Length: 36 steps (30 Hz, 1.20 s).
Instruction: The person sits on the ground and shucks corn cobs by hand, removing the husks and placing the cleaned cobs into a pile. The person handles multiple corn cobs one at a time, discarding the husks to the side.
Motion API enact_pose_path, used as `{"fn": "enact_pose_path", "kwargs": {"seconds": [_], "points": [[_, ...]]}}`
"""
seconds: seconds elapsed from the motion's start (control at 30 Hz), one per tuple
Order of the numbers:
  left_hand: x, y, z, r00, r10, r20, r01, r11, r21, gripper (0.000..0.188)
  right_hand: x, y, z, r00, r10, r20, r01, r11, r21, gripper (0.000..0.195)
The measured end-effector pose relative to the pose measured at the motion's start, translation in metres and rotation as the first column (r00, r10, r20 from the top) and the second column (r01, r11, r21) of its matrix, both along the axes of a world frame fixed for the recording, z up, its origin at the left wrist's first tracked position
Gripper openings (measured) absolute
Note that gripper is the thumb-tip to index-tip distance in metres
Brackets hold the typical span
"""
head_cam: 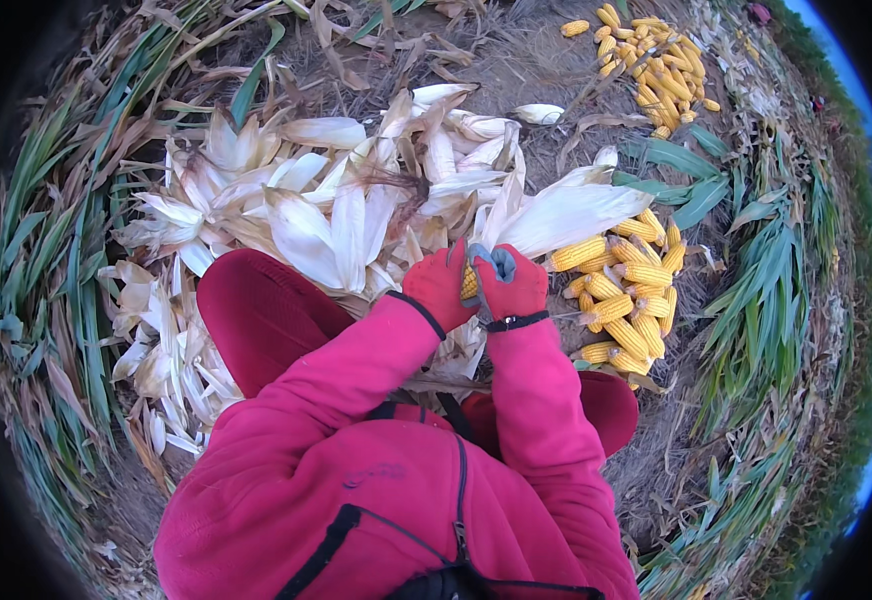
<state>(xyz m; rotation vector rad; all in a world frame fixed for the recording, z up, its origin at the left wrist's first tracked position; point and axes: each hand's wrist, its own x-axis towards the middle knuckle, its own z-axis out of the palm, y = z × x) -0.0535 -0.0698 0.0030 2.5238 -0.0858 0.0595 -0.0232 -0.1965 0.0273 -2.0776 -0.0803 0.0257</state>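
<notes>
My left hand point(439, 289), in a red glove, is closed around an ear of corn point(469, 283), whose yellow kernels show between the two hands. Close against it, my right hand point(509, 281), in a red glove with grey fingertips, grips pale corn husk point(567, 214) that spreads up and to the right. Much of the ear is hidden by the gloves. Husked yellow corn cobs point(631, 292) lie piled just right of my right hand. Pale husks and ears in husk point(316, 217) are heaped in front of my left hand and knee.
A second pile of yellow cobs point(665, 71) lies on the soil farther off at the upper right. Green and dry corn stalks point(766, 285) line the right side, and more stalks point(83, 247) lie along the left. My bent knees point(263, 315) flank the work area.
</notes>
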Motion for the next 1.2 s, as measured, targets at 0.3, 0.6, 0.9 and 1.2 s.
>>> {"fn": "enact_pose_path", "kwargs": {"seconds": [0.3,0.6,0.9,1.2], "points": [[0.012,-0.006,-0.006,0.998,-0.064,-0.023,0.050,0.917,-0.395,0.064,-0.005,0.005,0.022,0.878,-0.001,0.479,0.093,0.981,-0.169,0.016],[-0.001,0.004,0.005,0.998,0.007,-0.057,-0.005,0.999,0.038,0.088,0.002,0.001,0.005,0.952,0.049,-0.301,0.115,0.856,0.504,0.016],[-0.004,0.005,0.019,0.967,-0.252,-0.035,0.200,0.836,-0.511,0.059,-0.002,-0.016,0.034,0.989,0.117,-0.089,-0.022,0.718,0.696,0.024],[-0.002,0.004,-0.004,0.988,-0.150,-0.023,0.151,0.985,0.082,0.058,-0.010,0.002,0.028,0.864,0.217,0.455,0.051,0.861,-0.506,0.015]]}}
